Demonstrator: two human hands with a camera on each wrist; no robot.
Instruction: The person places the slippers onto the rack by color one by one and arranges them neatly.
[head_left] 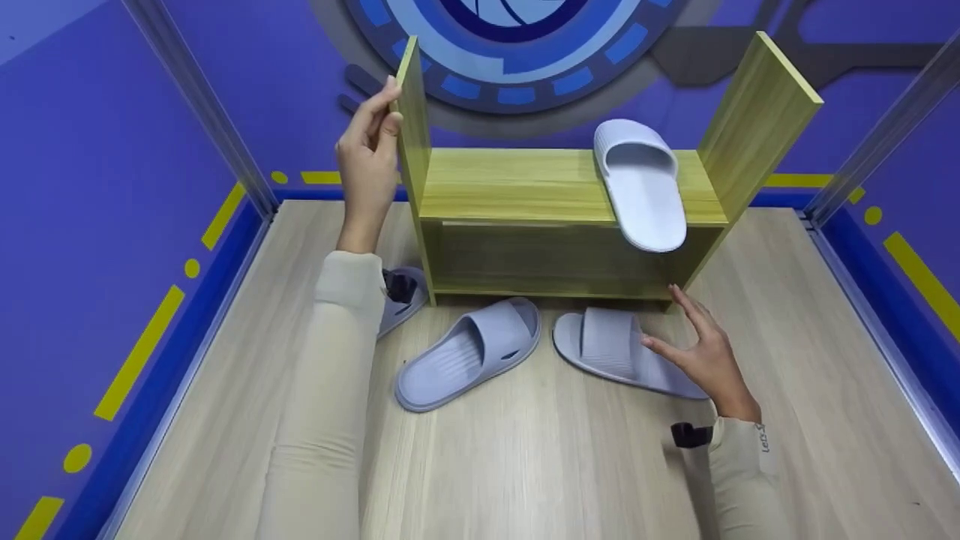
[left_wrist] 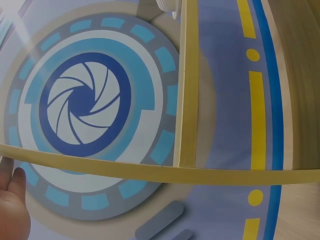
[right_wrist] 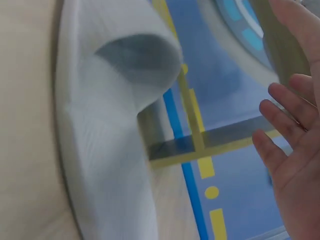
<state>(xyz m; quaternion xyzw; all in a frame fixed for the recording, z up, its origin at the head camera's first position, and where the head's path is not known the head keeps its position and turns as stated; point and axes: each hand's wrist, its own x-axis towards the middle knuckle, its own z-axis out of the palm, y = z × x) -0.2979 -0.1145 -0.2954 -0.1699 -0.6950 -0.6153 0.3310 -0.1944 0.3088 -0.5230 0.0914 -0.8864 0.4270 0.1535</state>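
My left hand (head_left: 370, 150) is raised at the left side panel (head_left: 414, 112) of a wooden shoe rack (head_left: 510, 184), fingertips right at its outer edge. In the left wrist view, two fingers (left_wrist: 19, 182) come up to the board's edge. My right hand (head_left: 709, 360) has its thumb and fingers spread over the heel end of a grey slipper (head_left: 607, 341) on the floor, holding nothing. That slipper fills much of the right wrist view, and the hand is beside it there. A white slipper (head_left: 646, 195) sits on the rack's upper board, toe inward, heel overhanging the front.
Another grey slipper (head_left: 469, 356) lies angled on the wood-look floor (head_left: 510, 472) in front of the rack. Part of a further grey slipper (head_left: 405, 307) shows behind my left sleeve. Blue patterned walls (head_left: 127, 187) stand at the back and both sides.
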